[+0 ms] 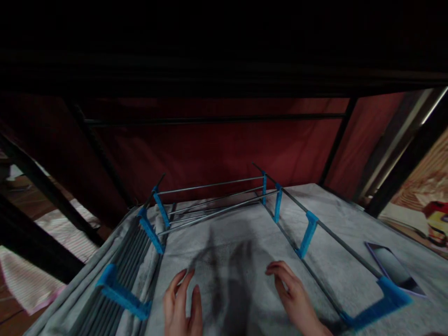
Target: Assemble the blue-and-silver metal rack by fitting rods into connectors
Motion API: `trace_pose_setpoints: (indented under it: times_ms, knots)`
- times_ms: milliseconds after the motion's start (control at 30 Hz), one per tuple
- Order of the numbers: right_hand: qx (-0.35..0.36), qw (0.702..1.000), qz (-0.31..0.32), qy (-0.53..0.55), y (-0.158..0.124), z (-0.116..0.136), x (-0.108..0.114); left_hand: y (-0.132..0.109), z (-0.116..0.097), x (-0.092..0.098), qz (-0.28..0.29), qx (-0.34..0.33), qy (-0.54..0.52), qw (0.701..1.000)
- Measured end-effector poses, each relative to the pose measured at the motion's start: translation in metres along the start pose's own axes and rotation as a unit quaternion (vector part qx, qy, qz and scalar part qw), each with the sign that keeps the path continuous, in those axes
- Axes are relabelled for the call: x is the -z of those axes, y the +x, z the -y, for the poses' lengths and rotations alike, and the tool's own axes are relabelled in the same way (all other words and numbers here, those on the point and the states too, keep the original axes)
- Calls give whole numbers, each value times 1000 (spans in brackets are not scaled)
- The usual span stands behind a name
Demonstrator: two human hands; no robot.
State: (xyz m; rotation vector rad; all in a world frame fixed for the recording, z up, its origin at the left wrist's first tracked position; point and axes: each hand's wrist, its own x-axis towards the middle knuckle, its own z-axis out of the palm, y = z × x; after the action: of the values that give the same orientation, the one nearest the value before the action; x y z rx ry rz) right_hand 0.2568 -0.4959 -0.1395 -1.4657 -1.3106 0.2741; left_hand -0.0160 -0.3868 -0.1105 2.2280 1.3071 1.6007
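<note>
My left hand (182, 305) lies flat on a grey cloth (231, 247) spread over a drying rack, fingers stretched out and holding nothing. My right hand (292, 294) rests on the same cloth a little to the right, fingers loosely curved and apart, also holding nothing. The rack has thin grey metal rods (210, 186) joined by bright blue plastic brackets (307, 233). A folded wing of rods (122, 261) hangs down at the left of my left hand.
A phone with a purple edge (394, 268) lies on the cloth at the right. Dark metal frame bars (210, 120) and a dark red curtain (217, 149) stand behind the rack. Striped fabric (21, 275) lies on the floor at the left.
</note>
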Motion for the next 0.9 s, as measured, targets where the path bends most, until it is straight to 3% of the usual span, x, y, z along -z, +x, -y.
trace_pose_setpoints:
  times_ms: [100,200,300,433,533,667,767,900]
  knots:
    - [6,999,-47,26,55,-10,-17,23,32,-47,13,3,15,1000]
    - [-22,994,-80,65,103,-26,-28,53,50,-77,33,-18,53,998]
    - [-106,976,-119,150,141,-41,-31,82,54,-103,54,-64,88,993]
    - [-223,931,-148,248,170,-60,-25,110,51,-134,90,-121,117,982]
    - [-217,921,-238,221,183,-81,-14,124,47,-152,137,-164,116,970]
    - [-182,908,-363,101,203,-101,10,142,27,-174,216,-203,129,946]
    - [-144,919,-363,64,223,-99,27,156,4,-194,273,-218,139,927]
    - [-81,948,-303,55,246,-92,39,169,-21,-212,356,-224,145,895]
